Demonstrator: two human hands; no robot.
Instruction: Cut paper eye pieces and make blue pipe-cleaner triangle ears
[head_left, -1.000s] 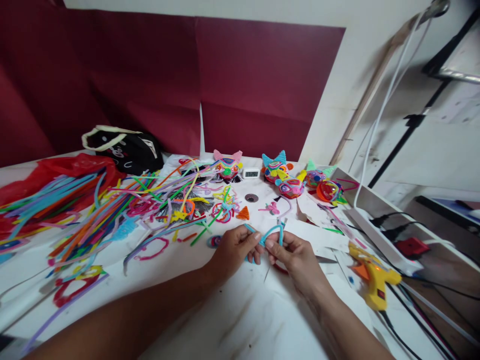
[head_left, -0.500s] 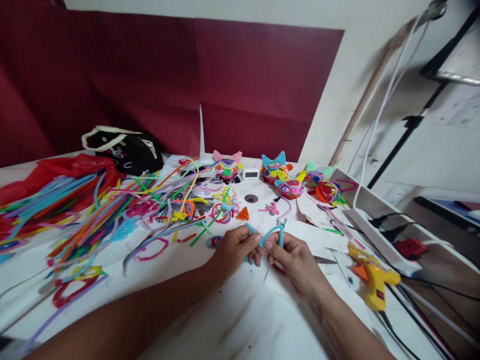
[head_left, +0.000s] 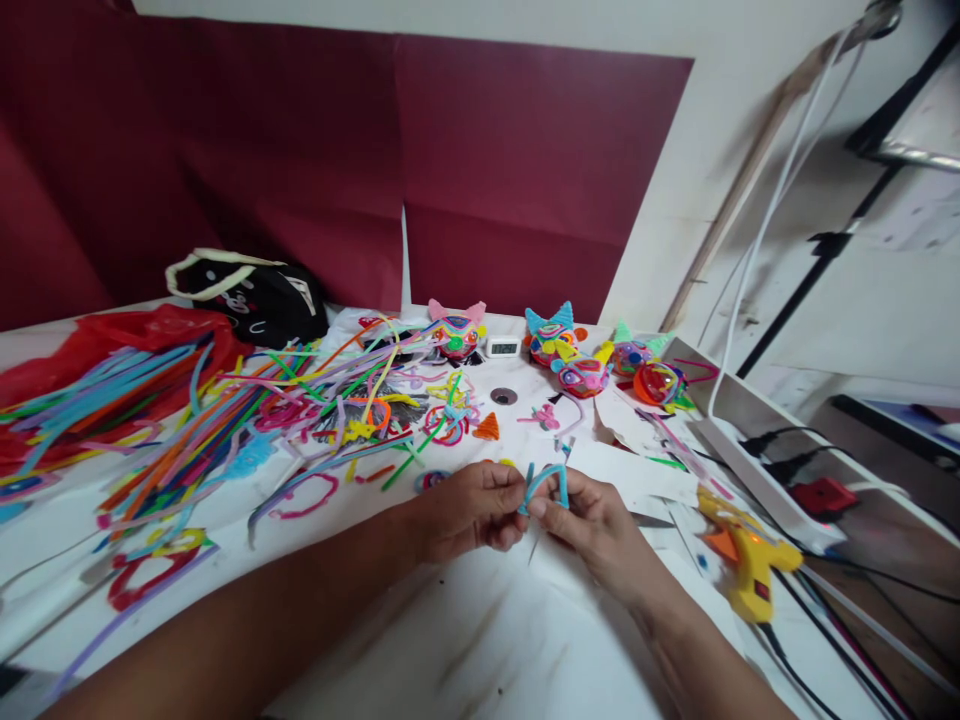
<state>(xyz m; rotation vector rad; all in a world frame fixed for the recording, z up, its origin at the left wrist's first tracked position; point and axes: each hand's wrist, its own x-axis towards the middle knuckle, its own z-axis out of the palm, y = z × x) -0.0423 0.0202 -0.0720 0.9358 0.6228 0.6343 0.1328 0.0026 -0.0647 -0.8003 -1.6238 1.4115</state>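
Note:
A light-blue pipe cleaner (head_left: 561, 480), bent into an angular loop, is held between my two hands above the white table (head_left: 420, 640). My left hand (head_left: 484, 505) pinches its left part, near a short end that sticks up. My right hand (head_left: 581, 510) grips the right side of the loop between thumb and fingers. The pipe cleaner's lower portion is hidden by the fingers. Just behind the hands lie an orange triangle (head_left: 487, 427) of pipe cleaner and a small pink piece (head_left: 545, 416).
Loose pipe cleaners (head_left: 172, 450) spread over the left side, beside a black bag (head_left: 259, 310). Decorated cat-eared heads (head_left: 455, 335) and a small digital clock (head_left: 503, 347) stand at the back. A yellow glue gun (head_left: 754, 560), scissors (head_left: 651, 521) and a power strip (head_left: 772, 490) lie right.
The blue pipe cleaner has been turned between my fingers; its left end now points up instead of slanting left. My left fingers have curled in closer.

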